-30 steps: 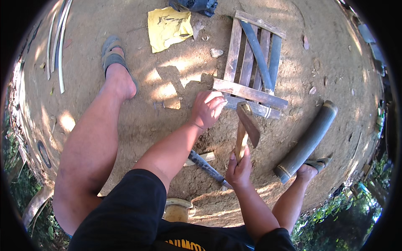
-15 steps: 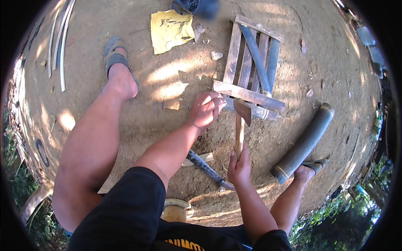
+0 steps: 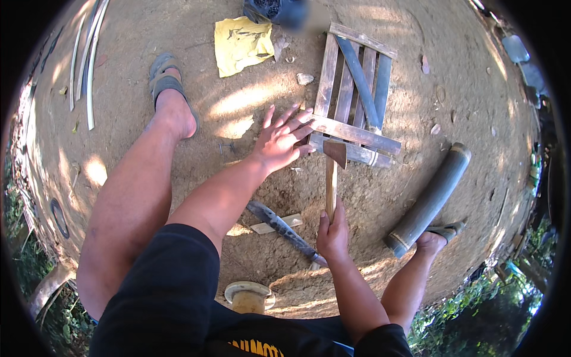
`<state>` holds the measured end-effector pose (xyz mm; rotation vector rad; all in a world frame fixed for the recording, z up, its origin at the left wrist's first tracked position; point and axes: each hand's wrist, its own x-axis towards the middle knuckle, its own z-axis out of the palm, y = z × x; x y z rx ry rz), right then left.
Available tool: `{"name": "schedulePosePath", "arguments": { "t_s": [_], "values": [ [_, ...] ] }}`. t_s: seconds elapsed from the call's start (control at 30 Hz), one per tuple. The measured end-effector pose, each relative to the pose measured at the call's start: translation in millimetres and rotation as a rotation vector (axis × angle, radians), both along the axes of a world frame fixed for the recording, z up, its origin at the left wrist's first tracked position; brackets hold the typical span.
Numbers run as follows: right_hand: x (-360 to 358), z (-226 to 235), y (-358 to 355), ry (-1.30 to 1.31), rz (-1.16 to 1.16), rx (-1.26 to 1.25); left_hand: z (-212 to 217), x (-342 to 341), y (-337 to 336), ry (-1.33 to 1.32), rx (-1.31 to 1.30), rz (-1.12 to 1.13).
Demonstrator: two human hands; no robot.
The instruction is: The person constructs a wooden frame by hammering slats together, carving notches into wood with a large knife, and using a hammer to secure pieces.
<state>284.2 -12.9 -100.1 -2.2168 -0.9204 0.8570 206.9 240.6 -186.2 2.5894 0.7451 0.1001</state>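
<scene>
My right hand (image 3: 333,236) is closed round the wooden handle of a hatchet (image 3: 331,184), its rusty metal head lying over the near slat of a small slatted frame (image 3: 357,132). The frame is made of flat brown and grey bamboo strips, with a diagonal strip across it, and lies on the dirt. My left hand (image 3: 279,143) is open, its fingers spread at the frame's near left corner. Thumb and fingertips reach the ends of the two near cross slats; whether they press on them I cannot tell. A few thin dark bits, perhaps nails, lie left of this hand.
A thick bamboo pole (image 3: 429,199) lies to the right by my foot. Nearer me are a long dark mottled tool (image 3: 285,229) and a pale wood piece (image 3: 262,227). A yellow sheet (image 3: 241,47) and a dark bag (image 3: 276,11) lie beyond; long strips (image 3: 89,65) at far left.
My left hand has gone from closed fingers to spread ones and shifted slightly left. The hatchet stays in my right hand, a little further left. The whole view has shifted slightly.
</scene>
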Motion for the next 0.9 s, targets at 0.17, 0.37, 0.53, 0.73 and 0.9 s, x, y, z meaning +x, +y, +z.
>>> {"name": "schedulePosePath", "arguments": {
  "t_s": [0.17,0.37,0.53,0.73,0.9],
  "values": [
    [-1.2,-2.9,-9.3,0.028,-0.050,0.092,-0.9,1.7,0.0,0.109,0.054,-0.057],
    [5.5,11.2,4.6,0.030,0.017,-0.130,0.2,0.1,-1.2,0.104,-0.013,-0.039],
    [9.3,2.7,-11.1,0.115,0.017,0.115,-7.4,-3.4,-1.3,0.030,0.022,-0.026],
    [1.9,-14.4,-2.2,-0.051,0.022,0.034,-7.7,-5.8,-9.2,0.054,-0.023,-0.020],
    [-0.4,-27.8,-15.1,0.099,-0.059,0.185,-9.1,0.8,-2.2,0.041,0.012,-0.025]
  ]
}}
